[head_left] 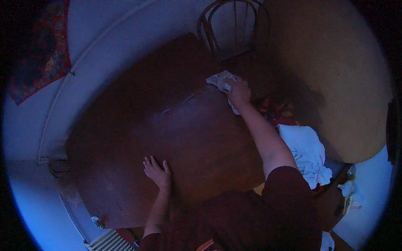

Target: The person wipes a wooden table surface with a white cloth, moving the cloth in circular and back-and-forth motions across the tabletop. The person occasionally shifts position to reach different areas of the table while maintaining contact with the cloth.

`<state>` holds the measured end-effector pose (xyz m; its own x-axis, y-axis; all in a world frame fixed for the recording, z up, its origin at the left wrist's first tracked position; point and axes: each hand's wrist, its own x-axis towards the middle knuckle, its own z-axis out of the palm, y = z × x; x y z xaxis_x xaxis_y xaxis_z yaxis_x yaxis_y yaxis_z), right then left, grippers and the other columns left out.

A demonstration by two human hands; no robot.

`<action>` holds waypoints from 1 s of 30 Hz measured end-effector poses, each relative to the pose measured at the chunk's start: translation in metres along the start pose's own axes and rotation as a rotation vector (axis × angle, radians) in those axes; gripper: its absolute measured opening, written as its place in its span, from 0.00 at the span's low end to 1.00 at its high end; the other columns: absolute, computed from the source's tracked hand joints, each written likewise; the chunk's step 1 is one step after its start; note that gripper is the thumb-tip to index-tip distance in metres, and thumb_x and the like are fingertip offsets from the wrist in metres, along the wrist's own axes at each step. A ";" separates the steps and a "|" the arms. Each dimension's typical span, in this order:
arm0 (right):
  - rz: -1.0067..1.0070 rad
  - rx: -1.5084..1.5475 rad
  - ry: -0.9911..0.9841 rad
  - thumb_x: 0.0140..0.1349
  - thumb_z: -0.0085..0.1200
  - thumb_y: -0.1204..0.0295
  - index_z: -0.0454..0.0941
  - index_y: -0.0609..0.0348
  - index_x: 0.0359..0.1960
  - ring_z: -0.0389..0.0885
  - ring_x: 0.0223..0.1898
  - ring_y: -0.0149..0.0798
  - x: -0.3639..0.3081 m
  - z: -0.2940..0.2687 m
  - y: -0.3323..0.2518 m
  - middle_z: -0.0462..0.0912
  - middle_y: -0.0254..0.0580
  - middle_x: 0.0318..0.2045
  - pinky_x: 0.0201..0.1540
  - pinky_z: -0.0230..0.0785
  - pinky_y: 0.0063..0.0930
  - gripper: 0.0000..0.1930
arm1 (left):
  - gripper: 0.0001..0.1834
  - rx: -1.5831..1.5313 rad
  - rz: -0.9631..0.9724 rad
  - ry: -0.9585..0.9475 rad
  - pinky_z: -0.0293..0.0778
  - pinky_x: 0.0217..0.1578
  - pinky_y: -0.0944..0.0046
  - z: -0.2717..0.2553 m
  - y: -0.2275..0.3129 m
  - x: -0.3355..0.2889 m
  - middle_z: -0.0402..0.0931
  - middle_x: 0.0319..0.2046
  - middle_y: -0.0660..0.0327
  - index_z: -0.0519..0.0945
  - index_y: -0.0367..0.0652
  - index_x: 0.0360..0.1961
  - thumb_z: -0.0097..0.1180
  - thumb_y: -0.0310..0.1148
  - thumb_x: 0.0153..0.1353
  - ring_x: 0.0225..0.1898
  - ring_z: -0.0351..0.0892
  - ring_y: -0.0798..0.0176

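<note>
My right hand (239, 91) is closed on a pale, crumpled cloth (222, 80), pressed to the far right part of a dark brown wooden table (125, 138). Part of the cloth spreads out to the left of the fingers, and another fold hangs below the hand near the table's right edge. Flat on the near part of the tabletop lies my left hand (157, 172), fingers stretched and holding nothing. Pale streaks show on the wood between the two hands.
A round-backed wooden chair (234, 31) stands beyond the far edge. Right of the table lie a white cloth bag (305, 152) and dark red patterned fabric (276, 109), beside a large tan panel (335, 75). A small whitish object (97, 221) sits at the near left corner.
</note>
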<state>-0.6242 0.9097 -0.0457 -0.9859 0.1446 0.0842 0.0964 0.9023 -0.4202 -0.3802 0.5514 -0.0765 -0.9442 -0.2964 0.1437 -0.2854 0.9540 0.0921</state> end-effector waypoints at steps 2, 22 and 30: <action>0.082 0.042 0.003 0.48 0.57 0.72 0.78 0.39 0.49 0.72 0.52 0.50 0.004 0.020 -0.006 0.74 0.43 0.51 0.50 0.69 0.43 0.22 | 0.33 0.020 -0.011 -0.004 0.44 0.63 0.40 -0.005 0.004 0.001 0.52 0.65 0.44 0.62 0.36 0.62 0.49 0.47 0.61 0.67 0.48 0.40; -0.097 0.217 0.215 0.56 0.53 0.64 0.79 0.48 0.45 0.73 0.50 0.52 0.044 0.058 -0.034 0.76 0.50 0.48 0.52 0.66 0.44 0.15 | 0.33 0.021 -0.008 -0.014 0.45 0.64 0.42 -0.012 0.005 -0.001 0.52 0.65 0.45 0.61 0.36 0.62 0.50 0.45 0.60 0.67 0.48 0.42; -0.888 0.278 -0.337 0.62 0.46 0.57 0.75 0.55 0.48 0.67 0.57 0.52 -0.116 0.098 -0.197 0.71 0.50 0.53 0.58 0.59 0.47 0.20 | 0.33 0.036 0.010 -0.012 0.45 0.64 0.43 -0.009 -0.003 0.000 0.51 0.66 0.45 0.62 0.36 0.62 0.51 0.44 0.60 0.68 0.47 0.42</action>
<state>-0.5426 0.6756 -0.0615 -0.6762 -0.7005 0.2280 -0.6898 0.4934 -0.5298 -0.3776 0.5479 -0.0684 -0.9489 -0.2867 0.1321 -0.2817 0.9579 0.0554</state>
